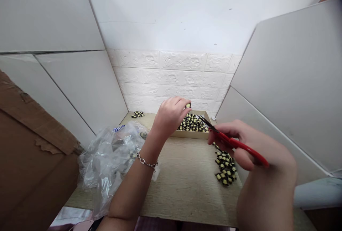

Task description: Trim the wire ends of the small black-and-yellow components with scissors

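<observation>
Above the tray, my left hand (172,115) pinches a small yellow-and-black piece (188,105) between thumb and fingers. My right hand (245,143) is wrapped around red-handled nippers (227,139), whose dark tips point up and left toward the tray. The shallow tan tray (191,135) holds a heap of similar yellow-and-black pieces (191,122). Part of the tray's left side is hidden behind my left hand. Beneath my right hand, a loose pile of these pieces (226,167) lies on the table.
Crumpled clear plastic bags (107,163) cover the table (184,181) at the left. A small cluster of pieces (137,114) lies at the back left. A cardboard box (32,159) stands at far left. Grey panels (288,81) flank both sides, with a white brick-patterned wall (173,76) behind.
</observation>
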Tool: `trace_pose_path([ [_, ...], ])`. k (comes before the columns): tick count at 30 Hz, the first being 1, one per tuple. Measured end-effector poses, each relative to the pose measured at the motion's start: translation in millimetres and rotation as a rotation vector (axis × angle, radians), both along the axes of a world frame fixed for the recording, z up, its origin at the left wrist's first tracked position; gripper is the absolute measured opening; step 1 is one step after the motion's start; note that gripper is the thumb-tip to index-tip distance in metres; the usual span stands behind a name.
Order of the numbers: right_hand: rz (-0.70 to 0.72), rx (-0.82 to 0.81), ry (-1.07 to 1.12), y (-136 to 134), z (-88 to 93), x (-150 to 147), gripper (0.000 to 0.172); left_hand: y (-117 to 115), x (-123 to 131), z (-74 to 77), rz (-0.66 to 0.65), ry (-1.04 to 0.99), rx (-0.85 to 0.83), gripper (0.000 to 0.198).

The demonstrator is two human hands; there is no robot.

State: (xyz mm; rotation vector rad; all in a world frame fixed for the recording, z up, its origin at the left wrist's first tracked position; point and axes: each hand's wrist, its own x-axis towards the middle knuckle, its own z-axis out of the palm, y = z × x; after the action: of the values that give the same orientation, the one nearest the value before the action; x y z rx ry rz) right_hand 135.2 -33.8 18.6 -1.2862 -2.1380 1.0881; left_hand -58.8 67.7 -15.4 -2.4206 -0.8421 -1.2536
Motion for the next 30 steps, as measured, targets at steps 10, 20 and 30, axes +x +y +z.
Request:
trace_pose_path([
  [10, 0.002, 0.110, 0.169, -15.4, 3.5, 0.0, 0.071, -33.4, 7.6, 14.2, -0.174, -0.417, 0.338, 0.021],
  [20, 0.030, 0.092, 0.082, -25.3, 3.7, 1.0, 0.068, -38.4, 11.6, 13.0, -0.231, -0.468, 0.409, 0.030],
  [30, -0.291, 0.235, -0.012, -16.7, 3.7, -2.4, 0.038, -40.8, 14.1, 12.8, -0.686, -0.783, -0.903, 0.031],
])
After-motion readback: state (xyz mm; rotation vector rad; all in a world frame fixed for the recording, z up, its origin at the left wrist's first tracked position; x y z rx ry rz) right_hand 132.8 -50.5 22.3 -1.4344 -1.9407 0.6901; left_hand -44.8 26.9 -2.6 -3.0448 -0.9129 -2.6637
